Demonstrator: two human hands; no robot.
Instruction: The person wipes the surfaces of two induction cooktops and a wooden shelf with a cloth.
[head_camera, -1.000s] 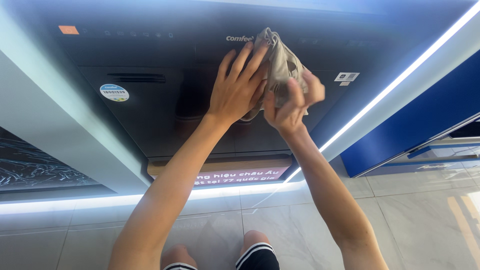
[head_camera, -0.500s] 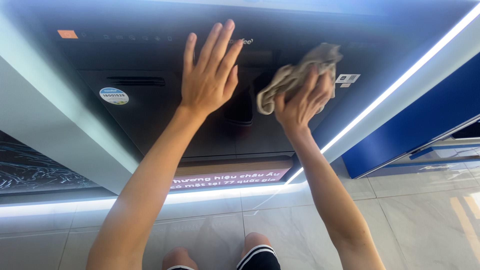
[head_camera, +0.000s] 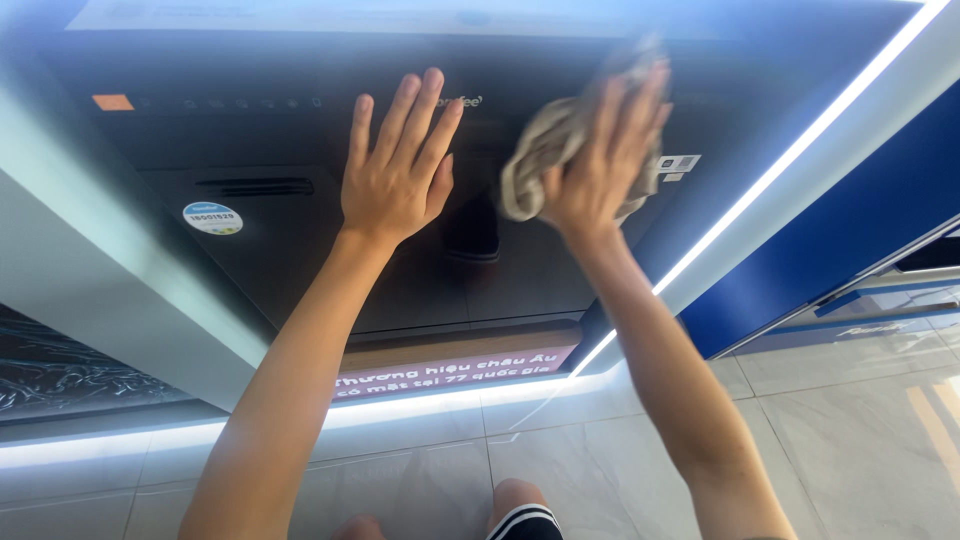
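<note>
Nearest: our knees just above tiled floor (head_camera: 820, 430), crouched before appliance.

Lit strip with pink sign (head_camera: 455, 368) at appliance foot, beyond floor.

Our left hand (head_camera: 395, 175): fully open, fingers spread, palm flat on dark glossy appliance front (head_camera: 280, 250), holding nothing. We judge it braces us against panel.

Our right hand (head_camera: 600, 165): fingers partly closed over bunched beige cloth (head_camera: 535, 165), pressing it to same panel, right of left hand; blurred, so grip detail unclear.

Farther, left: round sticker (head_camera: 212, 218), orange mark (head_camera: 112, 102) on control strip.
</note>
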